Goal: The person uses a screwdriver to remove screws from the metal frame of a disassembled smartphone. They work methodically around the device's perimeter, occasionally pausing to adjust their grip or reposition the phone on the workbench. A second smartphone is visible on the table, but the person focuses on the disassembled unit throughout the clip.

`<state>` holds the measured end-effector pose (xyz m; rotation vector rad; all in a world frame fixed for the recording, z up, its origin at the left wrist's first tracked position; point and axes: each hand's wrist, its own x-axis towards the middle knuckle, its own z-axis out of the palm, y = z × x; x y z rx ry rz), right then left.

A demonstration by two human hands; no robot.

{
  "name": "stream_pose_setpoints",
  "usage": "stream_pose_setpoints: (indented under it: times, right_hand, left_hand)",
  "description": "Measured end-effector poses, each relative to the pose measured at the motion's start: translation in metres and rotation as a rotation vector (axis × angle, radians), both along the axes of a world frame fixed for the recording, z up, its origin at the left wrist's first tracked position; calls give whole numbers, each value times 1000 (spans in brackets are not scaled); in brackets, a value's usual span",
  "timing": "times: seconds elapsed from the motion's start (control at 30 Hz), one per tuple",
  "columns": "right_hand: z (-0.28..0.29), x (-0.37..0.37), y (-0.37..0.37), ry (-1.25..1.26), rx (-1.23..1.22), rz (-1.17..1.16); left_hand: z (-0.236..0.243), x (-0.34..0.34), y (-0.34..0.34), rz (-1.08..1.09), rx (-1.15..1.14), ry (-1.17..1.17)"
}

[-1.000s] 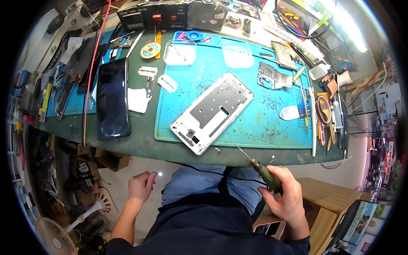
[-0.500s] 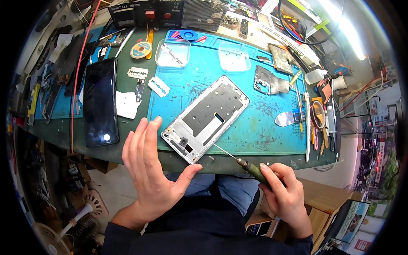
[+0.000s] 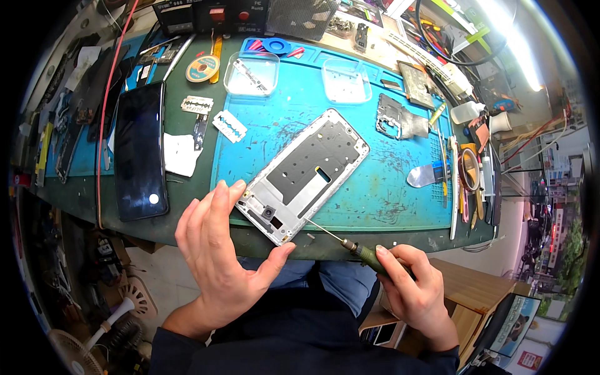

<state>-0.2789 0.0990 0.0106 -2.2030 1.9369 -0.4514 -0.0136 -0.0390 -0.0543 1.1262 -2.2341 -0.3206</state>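
A silver phone frame with a dark inner panel lies diagonally on the blue mat, its camera end toward me. My left hand is open with fingers apart; its fingertips and thumb are at that end's edges, and I cannot tell whether they touch. My right hand grips a green-handled tool, whose long thin metal tip reaches the frame's lower right edge. A dark phone lies to the left. White razor blades and a thin dark metal part lie around the frame.
Two clear trays stand at the mat's back, with a solder wick spool left of them. Tools crowd the right side. A black powered unit is at the back. A red cable crosses the left side. A fan stands below.
My left hand has risen from below the bench to the frame's near end, fingers spreading. The tool in my right hand has moved left, its tip now at the frame's edge.
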Motion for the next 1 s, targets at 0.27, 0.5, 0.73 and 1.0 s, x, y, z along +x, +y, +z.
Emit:
stream_pose_setpoints:
  times: [0.27, 0.5, 0.73, 1.0]
  right_hand:
    - [-3, 2, 1, -6, -6, 7]
    - [-4, 3, 1, -13, 1, 10]
    - [-5, 3, 4, -5, 10, 18]
    - [-8, 4, 5, -9, -11, 28]
  left_hand:
    - [0, 0, -1, 7, -7, 14]
    - [-1, 1, -1, 5, -28, 8]
    - [-1, 1, -2, 0, -27, 8]
    - [-1, 1, -1, 11, -30, -5]
